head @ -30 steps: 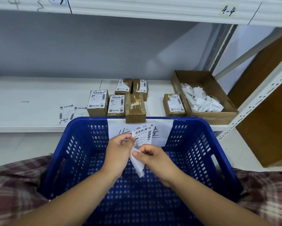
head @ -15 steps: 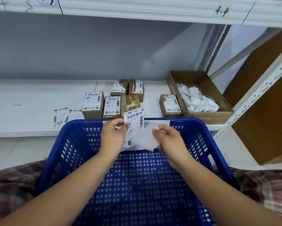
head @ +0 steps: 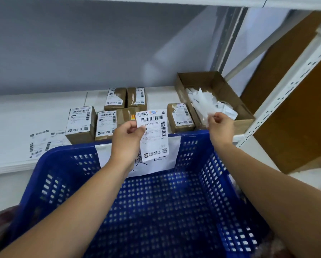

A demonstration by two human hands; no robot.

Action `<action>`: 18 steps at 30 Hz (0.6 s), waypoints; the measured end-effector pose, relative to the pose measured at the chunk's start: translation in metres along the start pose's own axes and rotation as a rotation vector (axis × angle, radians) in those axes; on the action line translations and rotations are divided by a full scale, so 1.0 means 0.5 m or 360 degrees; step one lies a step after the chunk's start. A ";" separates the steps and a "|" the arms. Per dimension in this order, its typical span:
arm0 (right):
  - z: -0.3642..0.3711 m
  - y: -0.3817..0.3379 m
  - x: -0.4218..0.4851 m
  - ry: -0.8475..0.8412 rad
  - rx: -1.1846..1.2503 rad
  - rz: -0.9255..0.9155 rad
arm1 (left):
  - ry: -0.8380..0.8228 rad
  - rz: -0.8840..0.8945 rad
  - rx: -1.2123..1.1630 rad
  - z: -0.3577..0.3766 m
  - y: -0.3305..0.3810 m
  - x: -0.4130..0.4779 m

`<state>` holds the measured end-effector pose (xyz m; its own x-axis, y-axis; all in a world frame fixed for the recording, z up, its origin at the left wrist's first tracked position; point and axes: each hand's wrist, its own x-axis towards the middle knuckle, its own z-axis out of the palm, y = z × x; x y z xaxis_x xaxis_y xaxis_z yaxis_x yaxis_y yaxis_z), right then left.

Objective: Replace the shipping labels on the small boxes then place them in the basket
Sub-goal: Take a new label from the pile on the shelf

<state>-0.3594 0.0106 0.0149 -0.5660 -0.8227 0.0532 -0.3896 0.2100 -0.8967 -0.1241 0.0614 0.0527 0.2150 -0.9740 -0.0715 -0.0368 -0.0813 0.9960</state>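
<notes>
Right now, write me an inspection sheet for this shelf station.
Surface: white shelf, carrying the boxes.
Job's things: small boxes grouped on the shelf, most labelled; shipping label held over the blue basket; no boxes seen inside it.
Clutter: loose labels on the shelf at left; open carton of paper scraps.
Hands: left hand pinches the label; right hand pinches a blurred pale scrap by the carton.
Cables: nothing seen.
Surroundings: grey wall, rack upright, brown board.
</notes>
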 end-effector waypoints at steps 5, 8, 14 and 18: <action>0.017 0.027 0.072 0.0056 -0.0318 -0.0155 | -0.0135 -0.0172 -0.0116 0.037 -0.011 0.014; 0.026 0.046 0.112 0.0033 -0.0553 -0.0286 | -0.0164 -0.0246 -0.0146 0.047 -0.023 0.028; 0.050 0.071 0.148 -0.0413 -0.1112 -0.0286 | -0.0157 -0.0342 -0.0126 0.044 -0.047 0.036; 0.065 0.086 0.155 -0.0689 -0.1867 -0.0319 | -0.0259 -0.0323 -0.0019 0.039 -0.063 0.029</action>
<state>-0.3962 -0.0612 -0.0338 -0.2254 -0.9527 -0.2040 -0.9743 0.2200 0.0492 -0.1391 0.0459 0.0190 0.0571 -0.9592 -0.2768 0.0025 -0.2771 0.9608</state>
